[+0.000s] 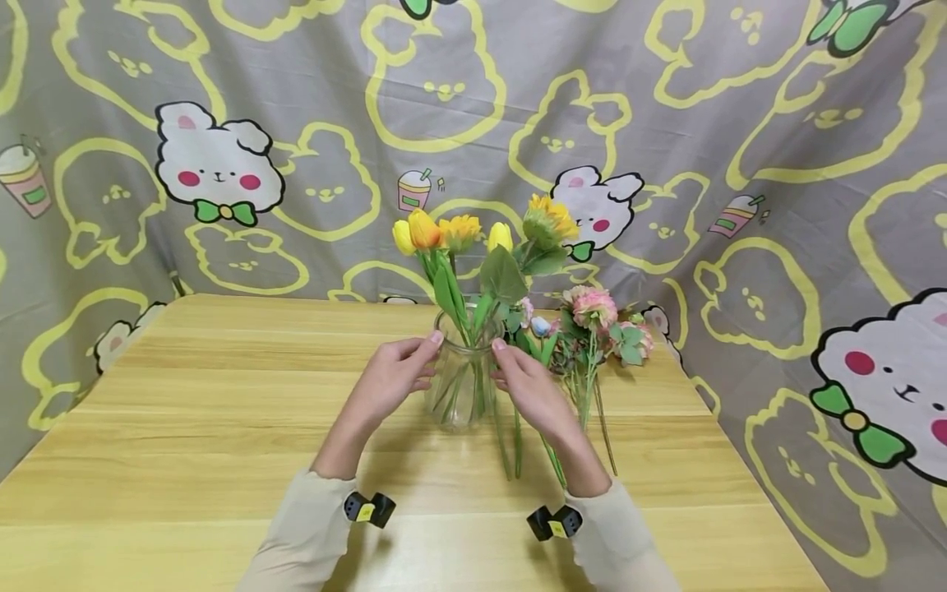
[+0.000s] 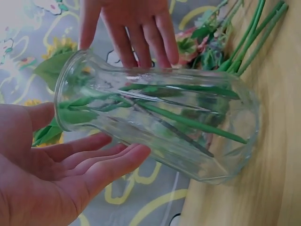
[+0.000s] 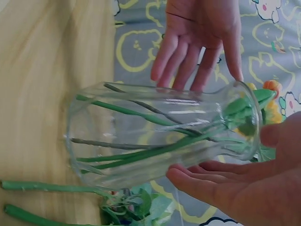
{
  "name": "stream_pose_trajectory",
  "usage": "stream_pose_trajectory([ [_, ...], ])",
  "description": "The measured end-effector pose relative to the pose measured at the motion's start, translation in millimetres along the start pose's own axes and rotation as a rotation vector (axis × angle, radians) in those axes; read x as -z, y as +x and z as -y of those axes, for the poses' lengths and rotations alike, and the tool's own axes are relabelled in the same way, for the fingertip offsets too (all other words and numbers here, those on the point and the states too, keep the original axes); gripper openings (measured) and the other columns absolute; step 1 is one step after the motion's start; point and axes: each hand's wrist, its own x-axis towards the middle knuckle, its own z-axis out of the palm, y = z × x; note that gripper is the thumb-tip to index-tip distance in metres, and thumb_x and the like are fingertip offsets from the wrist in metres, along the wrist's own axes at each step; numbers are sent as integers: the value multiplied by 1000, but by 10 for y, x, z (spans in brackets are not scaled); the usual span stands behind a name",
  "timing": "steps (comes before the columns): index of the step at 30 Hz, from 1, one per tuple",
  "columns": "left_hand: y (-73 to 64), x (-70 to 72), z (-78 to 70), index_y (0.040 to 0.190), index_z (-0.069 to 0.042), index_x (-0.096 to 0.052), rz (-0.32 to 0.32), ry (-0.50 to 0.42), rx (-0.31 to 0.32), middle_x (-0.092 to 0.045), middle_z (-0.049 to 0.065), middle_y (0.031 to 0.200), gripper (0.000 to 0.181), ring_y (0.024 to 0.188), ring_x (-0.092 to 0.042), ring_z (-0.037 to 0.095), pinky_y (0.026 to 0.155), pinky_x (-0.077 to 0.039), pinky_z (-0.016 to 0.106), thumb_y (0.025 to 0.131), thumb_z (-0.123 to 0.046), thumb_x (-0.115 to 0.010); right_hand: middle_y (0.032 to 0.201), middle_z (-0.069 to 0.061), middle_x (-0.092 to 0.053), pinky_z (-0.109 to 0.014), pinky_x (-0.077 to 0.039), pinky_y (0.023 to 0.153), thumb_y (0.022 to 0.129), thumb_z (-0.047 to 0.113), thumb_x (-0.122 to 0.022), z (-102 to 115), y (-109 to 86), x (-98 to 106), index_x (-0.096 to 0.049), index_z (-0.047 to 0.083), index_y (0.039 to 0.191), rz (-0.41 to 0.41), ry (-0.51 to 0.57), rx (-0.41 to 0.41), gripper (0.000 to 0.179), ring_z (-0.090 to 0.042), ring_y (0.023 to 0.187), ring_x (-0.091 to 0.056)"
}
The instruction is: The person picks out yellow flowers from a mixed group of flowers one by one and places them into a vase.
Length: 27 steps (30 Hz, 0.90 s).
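Note:
A clear glass vase [image 1: 460,403] stands upright on the table, with yellow and orange tulips [image 1: 425,230] and sunflowers [image 1: 549,222] rising from its mouth. Their green stems [image 2: 188,120] slant down inside the glass. My left hand [image 1: 395,374] is at the vase's left side, its thumb right at the rim and its fingers loosely extended along the neck. On the other side, my right hand [image 1: 528,382] mirrors it, thumb at the rim and fingers [image 3: 207,188] nearly straight beside the glass.
Right of the vase lie loose artificial flowers: pink blooms [image 1: 594,307], a pale blue tulip [image 1: 541,326] and long green stems [image 3: 51,187] pointing toward the front of the wooden table [image 1: 222,427]. A patterned grey cloth [image 1: 311,82] hangs behind and at the sides.

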Motion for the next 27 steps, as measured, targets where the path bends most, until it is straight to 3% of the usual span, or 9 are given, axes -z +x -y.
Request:
stream_pose_trajectory([
  [5,40,-22,44,147,-2,-51,12,-49,1,-55,17,147,68,132,-58,36,104,-55,42,103,-55,-51,140,-19,-59,-52,-50,108,104,64,-33,-52,97,-82,-57,7,138,-113,-52,40,71,-38,126,-60],
  [8,72,-49,91,148,-5,-50,-7,-52,-12,-54,16,149,61,135,-55,34,107,-53,43,105,-49,-51,138,-21,-60,-55,-51,105,106,61,-28,-86,155,-120,-60,7,130,-152,-95,67,67,-40,126,-60],
  [15,141,-109,209,143,0,-49,-71,-118,-46,-47,17,154,45,146,-43,32,119,-41,45,105,-21,-55,160,-7,-41,-53,-30,124,110,53,-27,-133,257,-175,-39,20,158,-156,-262,82,60,-35,147,-39],
  [19,157,-127,246,142,-1,-48,-81,-118,-44,-44,16,157,44,149,-37,31,123,-34,43,102,-15,-58,161,-6,-39,-53,-30,124,110,51,-28,-154,318,-174,-34,21,159,-125,-279,90,58,-34,147,-39],
  [23,153,-122,268,149,-6,-45,-66,-97,-41,-41,15,159,50,148,-38,33,123,-34,45,100,-11,-57,161,-6,-39,-54,-31,123,110,49,-31,-152,353,-177,-33,24,160,-108,-244,72,55,-34,146,-41],
  [27,160,-108,298,154,-11,-41,-37,-78,-43,-38,18,160,56,148,-37,36,122,-34,49,100,-8,-55,160,-15,-41,-55,-33,122,110,51,-32,-148,365,-206,-30,12,160,-93,-214,39,64,-38,145,-41],
])
